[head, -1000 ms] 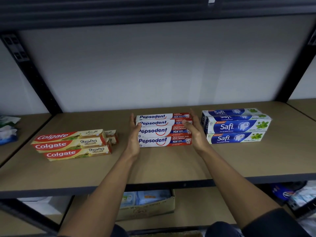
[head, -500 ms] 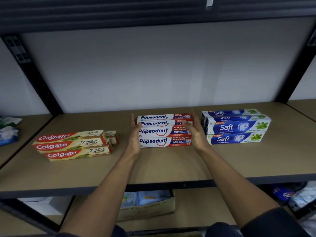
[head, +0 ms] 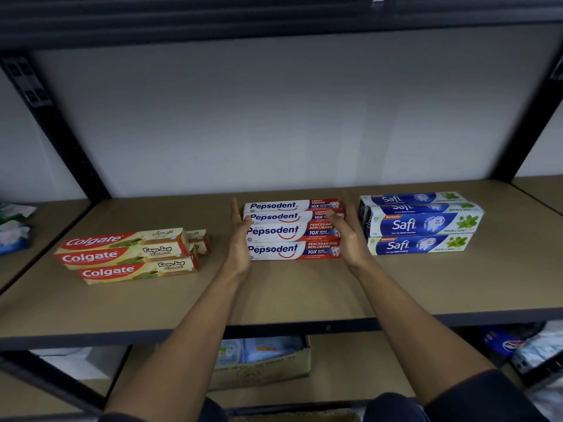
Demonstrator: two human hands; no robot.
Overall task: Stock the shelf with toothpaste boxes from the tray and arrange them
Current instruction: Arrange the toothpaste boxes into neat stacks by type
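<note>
Squaring the Pepsodent stack [head: 291,230], I press straight fingers of my left hand [head: 239,239] and right hand [head: 348,236] against its ends; it lies between them, long axis hand to hand, neither nearer.

The left hand [head: 239,242] and the right hand [head: 350,239] are standing on edge, palms facing each other, fingers straight and pointing away from the body, thumbs angling inward. The left forearm [head: 189,324] and the right forearm [head: 408,315] are stretching forward, drawing closer together toward the wrists. A dark sleeve [head: 487,397] is covering the right elbow.
</note>
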